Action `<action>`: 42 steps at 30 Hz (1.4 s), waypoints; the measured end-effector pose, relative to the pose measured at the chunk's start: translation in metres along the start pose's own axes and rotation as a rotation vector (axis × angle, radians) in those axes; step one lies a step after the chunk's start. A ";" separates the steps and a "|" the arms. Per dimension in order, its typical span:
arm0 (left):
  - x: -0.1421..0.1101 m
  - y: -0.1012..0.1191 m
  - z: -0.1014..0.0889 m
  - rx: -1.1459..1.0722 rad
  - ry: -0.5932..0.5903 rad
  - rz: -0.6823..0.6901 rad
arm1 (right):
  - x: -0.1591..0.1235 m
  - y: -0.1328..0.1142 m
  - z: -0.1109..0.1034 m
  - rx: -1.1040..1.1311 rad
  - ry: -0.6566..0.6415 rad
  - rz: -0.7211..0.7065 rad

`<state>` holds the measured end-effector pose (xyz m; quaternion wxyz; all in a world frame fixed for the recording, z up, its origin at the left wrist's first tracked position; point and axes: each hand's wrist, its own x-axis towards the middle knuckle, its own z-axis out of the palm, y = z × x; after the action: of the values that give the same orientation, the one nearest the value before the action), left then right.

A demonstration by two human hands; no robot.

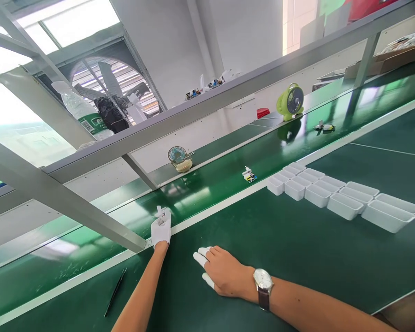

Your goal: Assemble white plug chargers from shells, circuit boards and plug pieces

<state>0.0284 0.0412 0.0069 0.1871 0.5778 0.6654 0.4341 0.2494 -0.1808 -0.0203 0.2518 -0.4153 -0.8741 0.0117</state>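
My left hand (pixel 161 228), in a white glove, reaches out to the green conveyor belt (pixel 207 184) and is closed on a small white part at the belt's near edge. My right hand (pixel 220 272) rests flat on the green bench, fingers in white finger cots stretched out, holding nothing; a wristwatch (pixel 263 281) sits on that wrist. A small circuit board with a white part (pixel 249 174) lies farther along the belt.
Two rows of white plastic trays (pixel 342 196) stand on the bench at right. Black tweezers (pixel 115 291) lie at lower left. A grey metal frame bar (pixel 65 200) crosses overhead. Small fans (pixel 290 101) (pixel 179 158) stand beyond the belt.
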 end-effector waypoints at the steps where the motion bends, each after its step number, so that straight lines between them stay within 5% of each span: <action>1: -0.001 -0.003 0.002 0.003 -0.001 -0.004 | 0.000 0.000 -0.001 -0.013 -0.001 -0.007; 7: -0.023 -0.011 0.008 0.056 -0.061 0.066 | 0.002 0.000 -0.002 -0.055 -0.008 -0.016; 13: -0.059 0.016 0.036 0.053 -0.275 0.267 | 0.003 0.000 -0.004 -0.100 -0.033 -0.045; 23: -0.078 0.103 0.139 0.099 -0.604 0.534 | 0.004 0.001 0.001 -0.177 0.074 -0.089; 31: -0.060 0.150 0.220 0.212 -0.640 0.528 | 0.008 0.011 0.020 -0.190 0.164 -0.135; 36: -0.045 0.163 0.226 0.243 -0.630 0.494 | 0.014 0.021 0.040 -0.144 0.209 -0.169; 42: -0.068 0.175 0.187 0.218 -0.637 0.500 | 0.014 0.022 0.039 -0.179 0.225 -0.167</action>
<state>0.2933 0.0375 0.0254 0.2102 0.8432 0.4557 0.1929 0.2396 -0.1488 -0.0535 0.3101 -0.3604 -0.8696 -0.1336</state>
